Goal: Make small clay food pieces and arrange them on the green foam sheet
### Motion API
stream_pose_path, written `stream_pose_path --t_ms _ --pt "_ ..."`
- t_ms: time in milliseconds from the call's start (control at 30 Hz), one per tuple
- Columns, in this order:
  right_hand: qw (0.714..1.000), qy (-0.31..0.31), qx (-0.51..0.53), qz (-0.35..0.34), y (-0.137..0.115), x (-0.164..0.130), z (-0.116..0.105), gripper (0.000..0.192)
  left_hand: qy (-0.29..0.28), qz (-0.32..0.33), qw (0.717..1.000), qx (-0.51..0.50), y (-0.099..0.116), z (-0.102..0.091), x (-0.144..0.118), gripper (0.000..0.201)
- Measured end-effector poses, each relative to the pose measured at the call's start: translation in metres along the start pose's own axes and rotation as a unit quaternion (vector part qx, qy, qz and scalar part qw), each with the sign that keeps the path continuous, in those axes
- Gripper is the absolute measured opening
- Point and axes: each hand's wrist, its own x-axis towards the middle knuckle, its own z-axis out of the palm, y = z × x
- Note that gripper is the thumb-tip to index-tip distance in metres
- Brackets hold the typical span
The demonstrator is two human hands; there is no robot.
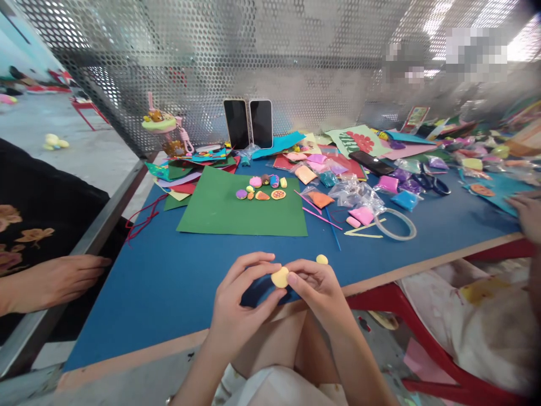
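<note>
A small, flattened piece of pale yellow modelling clay [279,277] is held in front of me, just over the near edge of the blue table. My left hand [240,299] curls around its left side, thumb below and fingers above. From the right, my right hand [318,290] pinches its edge between thumb and fingers. A second yellow clay ball [322,259] lies on the table just beyond my right hand. Farther back, a green paper sheet [220,211] carries several small coloured clay figures, among them a round pizza-like piece [278,194].
Clay packets [321,199], thin coloured sticks [323,217] and a clear ring [395,224] lie to the right. Two upright phones [261,124] lean by the perforated metal screen [304,67]. People's hands show at left [54,285] and right [528,211].
</note>
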Motion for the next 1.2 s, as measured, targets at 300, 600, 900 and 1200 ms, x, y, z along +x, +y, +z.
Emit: stream_pose_path --t_ms 300,600,900,1200 --pt "0.992 -0.110 -0.065 0.014 -0.012 0.004 -0.009 0.026 -0.052 0.007 0.999 -0.001 -0.001 0.001 0.002 0.032" --pt "0.975 -0.140 -0.171 0.003 -0.010 0.007 -0.010 0.033 -0.063 0.026 0.997 0.033 0.001 -0.001 0.006 0.026" --pt "0.972 -0.150 -0.175 0.036 -0.013 0.007 -0.013 0.028 -0.054 0.049 0.995 0.069 0.000 0.000 0.006 0.021" --pt "0.941 -0.075 -0.328 -0.030 -0.028 -0.003 -0.015 0.021 -0.086 0.089 0.987 0.102 0.004 0.003 0.016 0.014"
